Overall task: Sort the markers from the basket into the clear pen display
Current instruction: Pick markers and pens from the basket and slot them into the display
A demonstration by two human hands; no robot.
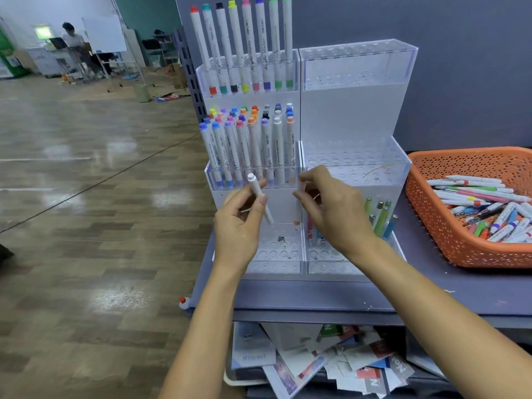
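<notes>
White marker [260,198]: white cap up, tilted, lower end pointing down at the bottom left tier of the display; in front of the middle tier.
Left hand [240,223]: closed round the white marker, thumb and fingertips pinching its barrel.
Orange marker [296,222]: near upright, orange end down, just above the bottom tier at the seam between the left and right halves; the barrel is hard to make out against the white back panel.
Right hand [331,208]: fingers curled, pinching the upper part of the orange marker.
Display [357,156]: clear, stepped, two halves side by side, three tiers each, with hole grids.
Top left tier: one row of eight markers [244,47], caps up.
Middle left tier: packed with markers, mixed cap colours [250,145].
Top and middle right tiers: hole grids only.
Bottom right tier: a few pens [380,217], partly hidden by the right hand.
Basket [431,214]: orange, perforated, right of the display, apart from it; loose markers piled inside [489,208].
Table [316,295]: dark, carries the display and the basket.
Shelf below: scattered papers [331,361].
Background: a person [72,36] far left across the floor.
</notes>
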